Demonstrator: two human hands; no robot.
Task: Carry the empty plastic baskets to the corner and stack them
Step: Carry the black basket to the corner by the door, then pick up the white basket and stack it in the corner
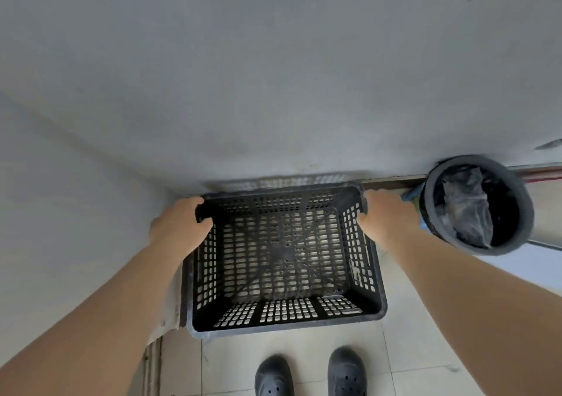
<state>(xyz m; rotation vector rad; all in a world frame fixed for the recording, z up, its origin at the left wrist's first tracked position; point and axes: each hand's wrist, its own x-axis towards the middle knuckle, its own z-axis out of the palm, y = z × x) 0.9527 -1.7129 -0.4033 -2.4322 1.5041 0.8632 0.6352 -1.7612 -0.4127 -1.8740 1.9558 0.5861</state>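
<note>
A black perforated plastic basket (282,319) sits in the corner where two pale walls meet, its open top facing me and nothing inside it. Through its bottom grid more black lattice shows, so it seems to rest in another basket; I cannot tell for sure. My left hand (179,224) grips the rim at the far left corner. My right hand (384,214) grips the rim at the far right corner. Both forearms reach in from the lower edges of the view.
A round black bin (523,213) with a dark plastic liner stands right of the basket, close to my right hand. My two dark shoes (310,374) stand on the pale tiled floor just before the basket. Walls close off the left and far sides.
</note>
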